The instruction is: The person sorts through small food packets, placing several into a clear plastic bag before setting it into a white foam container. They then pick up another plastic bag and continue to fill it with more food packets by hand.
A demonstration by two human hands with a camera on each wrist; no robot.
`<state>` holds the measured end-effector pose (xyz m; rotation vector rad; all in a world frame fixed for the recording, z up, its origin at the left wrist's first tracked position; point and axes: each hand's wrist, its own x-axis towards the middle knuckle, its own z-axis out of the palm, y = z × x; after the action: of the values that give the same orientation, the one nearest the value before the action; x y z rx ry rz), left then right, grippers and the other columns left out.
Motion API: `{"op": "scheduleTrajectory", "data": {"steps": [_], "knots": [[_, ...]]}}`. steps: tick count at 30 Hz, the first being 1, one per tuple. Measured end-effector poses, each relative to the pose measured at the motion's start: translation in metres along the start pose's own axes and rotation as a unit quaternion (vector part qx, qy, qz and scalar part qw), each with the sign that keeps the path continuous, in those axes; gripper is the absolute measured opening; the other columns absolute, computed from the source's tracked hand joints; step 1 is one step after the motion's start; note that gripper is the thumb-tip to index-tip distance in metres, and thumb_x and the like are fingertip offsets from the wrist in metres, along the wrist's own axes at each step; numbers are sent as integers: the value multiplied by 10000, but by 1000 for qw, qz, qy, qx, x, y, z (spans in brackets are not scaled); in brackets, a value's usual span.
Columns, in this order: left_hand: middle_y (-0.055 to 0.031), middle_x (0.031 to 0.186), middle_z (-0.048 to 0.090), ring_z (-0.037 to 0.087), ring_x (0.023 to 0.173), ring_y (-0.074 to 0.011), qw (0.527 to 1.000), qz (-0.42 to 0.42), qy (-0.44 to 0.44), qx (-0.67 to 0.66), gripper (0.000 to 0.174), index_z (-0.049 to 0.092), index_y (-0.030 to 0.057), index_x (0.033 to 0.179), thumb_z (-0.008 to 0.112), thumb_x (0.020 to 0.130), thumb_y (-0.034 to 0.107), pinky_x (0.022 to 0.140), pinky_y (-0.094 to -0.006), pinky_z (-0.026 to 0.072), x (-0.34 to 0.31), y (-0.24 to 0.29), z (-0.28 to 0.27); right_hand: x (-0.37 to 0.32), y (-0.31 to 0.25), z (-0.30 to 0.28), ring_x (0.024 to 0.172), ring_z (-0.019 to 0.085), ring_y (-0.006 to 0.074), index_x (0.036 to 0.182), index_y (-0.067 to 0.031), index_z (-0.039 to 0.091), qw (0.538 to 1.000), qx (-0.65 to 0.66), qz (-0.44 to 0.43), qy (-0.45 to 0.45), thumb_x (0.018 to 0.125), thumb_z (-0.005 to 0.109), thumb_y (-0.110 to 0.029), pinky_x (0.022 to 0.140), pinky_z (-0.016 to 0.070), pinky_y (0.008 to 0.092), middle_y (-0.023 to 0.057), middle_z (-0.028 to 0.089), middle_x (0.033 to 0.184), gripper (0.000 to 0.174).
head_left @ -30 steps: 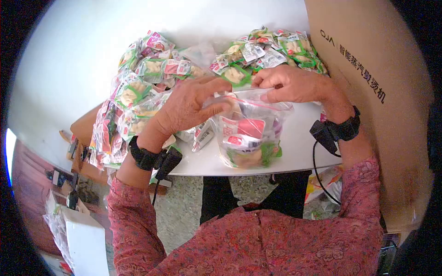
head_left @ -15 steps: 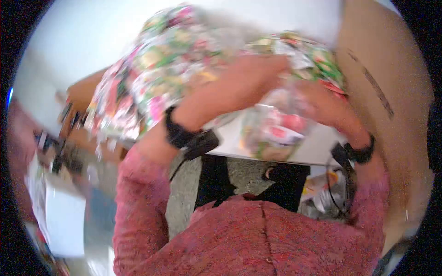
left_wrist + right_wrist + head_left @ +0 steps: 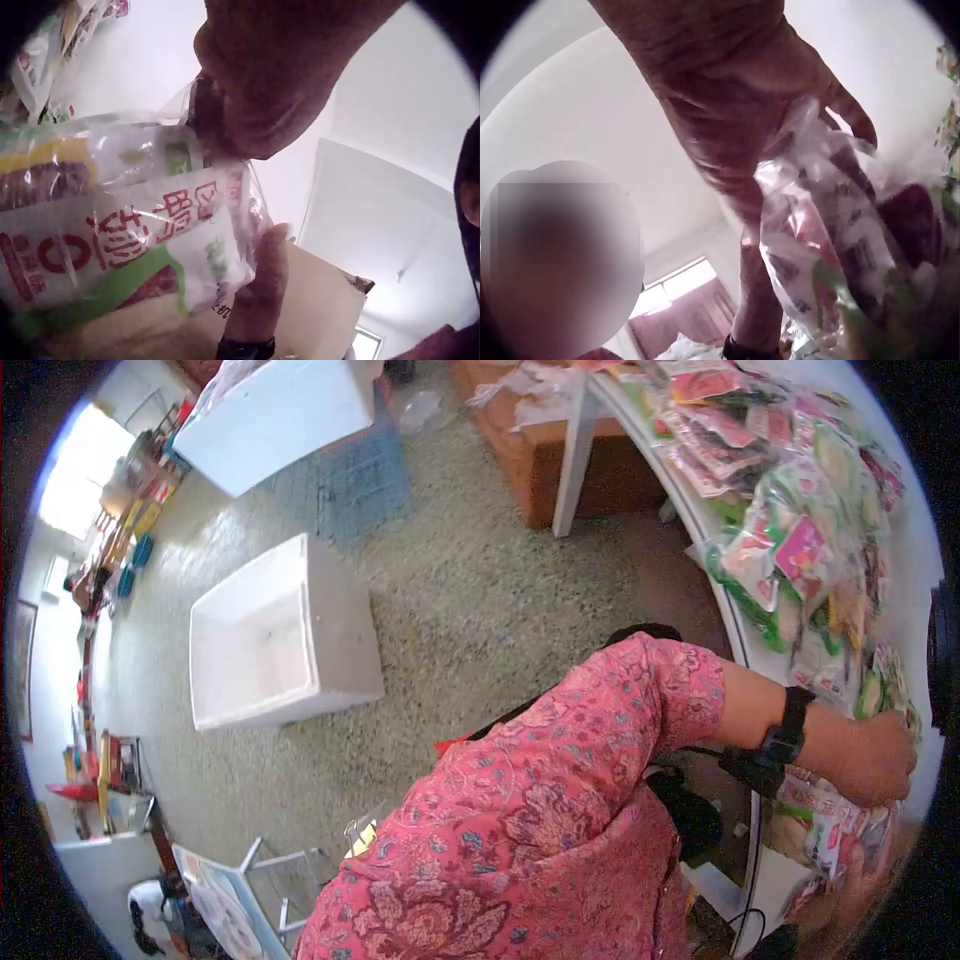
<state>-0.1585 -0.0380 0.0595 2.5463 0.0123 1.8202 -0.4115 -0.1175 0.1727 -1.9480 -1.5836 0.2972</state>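
A clear plastic bag (image 3: 822, 828) filled with printed food packets is at the table edge, at the right of the head view. My left hand (image 3: 872, 762) grips its upper part; in the left wrist view that hand (image 3: 270, 82) has its fingers curled at the gathered plastic. Across the bag, my right hand (image 3: 850, 895) is blurred and partly out of sight. The right wrist view has this hand (image 3: 757, 112) holding the bag's bunched film (image 3: 802, 172). Red characters and a green band show on a packet (image 3: 135, 225) inside.
Loose food packets (image 3: 800, 550) are heaped along the white table (image 3: 785, 875). An open white foam box (image 3: 345, 630) stands on the floor, with another white box (image 3: 290, 420) beyond it. A cardboard box (image 3: 322, 289) rises behind the bag in the left wrist view.
The head view has swung far to the left, bringing the floor and foam box into sight and shifting the table to the right side. Both hands remain at the filled bag.
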Motion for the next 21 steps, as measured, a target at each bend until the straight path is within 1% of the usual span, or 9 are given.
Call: {"op": "scheduleTrajectory", "data": {"steps": [5,6,7,8,12,15,17,20,21], "knots": [[-86,714,532,524,690,-287,994,-106,-23,-28,168,558,72,695,525,710,236,581,-437,396,-90,-33,-114,-6,6,-5,984,493,254,1219,53,376,1000,7,9,-13,850,486,-175,809,402,328,193,485,1105,447],[-80,771,550,530,737,-283,994,-75,69,25,173,575,86,806,540,725,235,629,-411,425,-132,-44,-153,-4,10,-6,970,501,252,1219,56,373,1000,8,15,-9,852,486,-174,796,411,325,194,491,1093,447],[-86,836,568,529,824,-281,944,-215,-186,164,200,586,103,901,534,755,228,725,-386,434,-169,-42,-216,0,14,-6,956,510,249,1219,58,371,1000,8,23,-4,853,486,-173,783,419,322,195,497,1081,448],[-84,903,577,516,906,-270,945,-237,-109,196,223,594,116,955,541,757,205,793,-355,420,-213,-44,-256,4,20,-8,956,510,249,1219,58,371,999,7,31,-3,853,486,-173,783,419,322,195,497,1081,448],[-153,1107,515,438,1051,-328,684,-538,-139,472,391,517,70,1111,576,737,167,908,-413,323,-451,11,-452,19,56,-12,885,553,237,1219,71,359,994,-10,101,38,860,486,-168,717,463,306,200,529,1020,449],[-209,1176,460,399,1126,-334,376,-726,-166,551,732,405,-20,1179,700,634,371,949,-407,318,-560,127,-553,34,360,-169,842,578,229,1219,78,351,987,-31,142,67,864,486,-165,678,490,297,204,548,983,451],[-230,1111,494,489,1032,-329,294,-742,-156,583,796,425,-63,1099,752,548,409,848,-413,414,-604,188,-575,41,391,-196,906,539,240,1214,62,369,979,-186,64,52,865,472,-172,736,453,314,195,520,1038,432],[-245,988,554,547,920,-360,246,-823,-53,509,779,429,-95,1060,749,562,412,766,-411,454,-686,251,-577,66,446,-246,1098,422,272,1200,14,423,788,-582,-196,-29,868,428,-191,910,343,363,170,435,1205,390],[-252,860,585,574,810,-389,383,-832,-166,366,691,452,-117,979,737,588,375,701,-407,467,-712,248,-601,63,442,-249,1162,383,283,1196,-3,441,675,-682,-276,-58,868,413,-197,969,306,379,162,407,1260,382]]}}
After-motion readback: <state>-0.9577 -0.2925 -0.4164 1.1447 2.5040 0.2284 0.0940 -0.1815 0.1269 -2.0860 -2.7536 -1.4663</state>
